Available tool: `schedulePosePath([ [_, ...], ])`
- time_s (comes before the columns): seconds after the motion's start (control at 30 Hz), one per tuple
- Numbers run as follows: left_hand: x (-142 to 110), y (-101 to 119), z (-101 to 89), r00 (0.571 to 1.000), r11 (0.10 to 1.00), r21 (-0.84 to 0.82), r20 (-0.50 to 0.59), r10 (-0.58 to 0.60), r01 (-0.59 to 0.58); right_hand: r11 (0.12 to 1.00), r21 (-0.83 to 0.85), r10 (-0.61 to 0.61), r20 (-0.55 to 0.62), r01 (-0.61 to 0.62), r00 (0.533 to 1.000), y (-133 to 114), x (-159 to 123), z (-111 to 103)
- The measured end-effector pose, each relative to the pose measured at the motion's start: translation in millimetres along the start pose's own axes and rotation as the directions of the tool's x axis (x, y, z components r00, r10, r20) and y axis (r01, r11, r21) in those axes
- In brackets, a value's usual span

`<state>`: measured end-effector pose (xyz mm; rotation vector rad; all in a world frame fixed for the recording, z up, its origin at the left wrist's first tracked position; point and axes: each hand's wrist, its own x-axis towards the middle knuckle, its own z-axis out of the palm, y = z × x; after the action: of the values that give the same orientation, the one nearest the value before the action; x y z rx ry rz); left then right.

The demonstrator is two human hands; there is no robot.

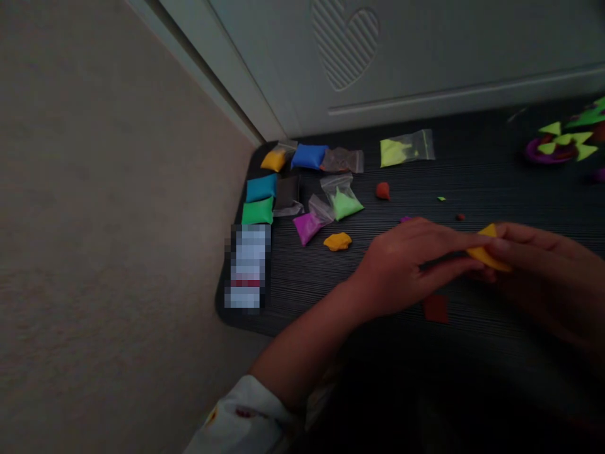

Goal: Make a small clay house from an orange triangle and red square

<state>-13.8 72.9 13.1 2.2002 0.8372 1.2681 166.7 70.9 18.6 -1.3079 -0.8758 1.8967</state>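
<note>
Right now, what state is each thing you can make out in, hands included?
Left hand, pinching the yellow piece
Right hand, gripping it too
Yellow piece, held off the table
Yellow lump, loose on the table
Red lump, loose on the table
Red flat piece, lying on the table
Yellow-green bag, partly filled, seal unclear
Light green bag, partly filled, seal unclear
Magenta bag, partly filled, seal unclear

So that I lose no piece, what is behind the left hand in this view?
Around the left hand peek a reddish square and a purple bit; whatever else it covers on the dark table cannot be seen.
</note>
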Motion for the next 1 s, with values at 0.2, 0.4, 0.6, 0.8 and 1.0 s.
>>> schedulePosePath([
  [0.2, 1, 5, 0.2, 0.995, 0.996, 0.001, 0.032, -0.093, 0.093, 0.998, -0.034, 0.06, -0.043, -0.062, 0.997, -3, -4, 2],
  [0.4, 2, 9, -0.9, 0.982, 0.982, -0.004, 0.008, -0.191, 0.191, 0.998, -0.028, 0.045, -0.102, -0.048, 0.994, -2, -5, 1],
  [0.6, 1, 8, 0.3, 0.986, 0.985, 0.056, 0.003, -0.165, 0.165, 0.998, -0.066, 0.012, -0.1, -0.019, 0.995, -3, -5, 3],
  [0.8, -1, 5, 3.0, 0.99, 0.989, 0.061, -0.05, -0.134, 0.137, 0.998, -0.07, -0.008, -0.123, -0.001, 0.992, -5, -4, 7],
  [1.0, -1, 2, 4.6, 0.994, 0.994, 0.065, -0.07, -0.087, 0.092, 0.996, -0.085, -0.018, -0.116, 0.008, 0.993, -10, -6, 12],
])
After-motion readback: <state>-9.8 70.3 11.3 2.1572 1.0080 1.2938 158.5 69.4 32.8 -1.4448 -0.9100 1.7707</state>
